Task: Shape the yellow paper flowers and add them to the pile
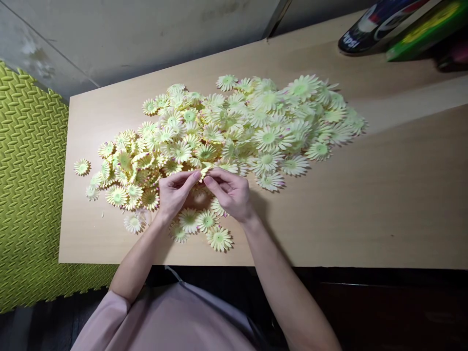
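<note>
Between my fingertips is a small pale yellow artificial flower head [204, 173], seen nearly edge-on. My left hand [175, 193] pinches its left side with thumb and forefinger. From the right, my right hand [231, 191] grips it the same way, thumb tip close to the other thumb. Behind and around both hands spreads a heap of artificial flower heads [268, 138], pale yellow with green centres and some purplish petal tips. Several loose flower heads [220, 238] lie on the table below my hands, towards the front edge.
The light wooden table [351, 209] runs along a grey wall [153, 39]. At the far right corner stand a dark Pepsi container [365, 31] and a green package [420, 34]. A yellow-green foam mat [31, 195] lies left of the table. One flower head [82, 167] sits apart near the left edge.
</note>
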{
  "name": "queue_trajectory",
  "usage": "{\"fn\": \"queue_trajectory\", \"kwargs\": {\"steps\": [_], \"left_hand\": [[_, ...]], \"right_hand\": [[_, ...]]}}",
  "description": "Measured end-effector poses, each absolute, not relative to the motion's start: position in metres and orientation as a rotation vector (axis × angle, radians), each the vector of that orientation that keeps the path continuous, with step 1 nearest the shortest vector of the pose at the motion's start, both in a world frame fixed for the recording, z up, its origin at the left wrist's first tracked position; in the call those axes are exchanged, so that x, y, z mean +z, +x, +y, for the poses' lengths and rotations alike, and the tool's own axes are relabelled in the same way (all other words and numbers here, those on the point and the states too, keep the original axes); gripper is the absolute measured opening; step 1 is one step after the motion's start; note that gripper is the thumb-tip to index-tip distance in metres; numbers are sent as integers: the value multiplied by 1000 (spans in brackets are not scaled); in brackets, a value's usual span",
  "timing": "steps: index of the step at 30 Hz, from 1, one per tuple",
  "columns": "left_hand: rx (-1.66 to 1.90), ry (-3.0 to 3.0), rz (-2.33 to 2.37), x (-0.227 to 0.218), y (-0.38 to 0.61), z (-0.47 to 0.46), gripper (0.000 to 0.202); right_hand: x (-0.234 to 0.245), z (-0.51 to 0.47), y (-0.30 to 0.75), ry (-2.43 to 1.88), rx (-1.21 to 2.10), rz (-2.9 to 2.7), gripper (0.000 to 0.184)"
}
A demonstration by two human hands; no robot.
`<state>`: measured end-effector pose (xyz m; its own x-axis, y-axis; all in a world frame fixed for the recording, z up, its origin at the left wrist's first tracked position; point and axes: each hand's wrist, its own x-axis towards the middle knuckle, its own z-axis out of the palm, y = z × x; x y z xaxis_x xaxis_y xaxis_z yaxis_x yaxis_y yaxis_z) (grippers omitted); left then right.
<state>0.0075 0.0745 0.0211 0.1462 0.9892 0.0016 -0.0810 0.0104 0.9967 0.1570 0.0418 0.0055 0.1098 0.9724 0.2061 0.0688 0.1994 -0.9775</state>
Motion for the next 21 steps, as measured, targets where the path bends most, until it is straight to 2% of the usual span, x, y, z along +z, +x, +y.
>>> {"fn": "queue_trajectory", "kwargs": {"steps": [9, 21], "left_hand": [[1133, 1259, 1024, 22, 6, 75, 22], [1125, 1256, 1028, 22, 6, 76, 23]], "right_hand": [[9, 43, 157, -1083, 912, -1297, 13], [7, 43, 158, -1120, 886, -1335, 16]]}}
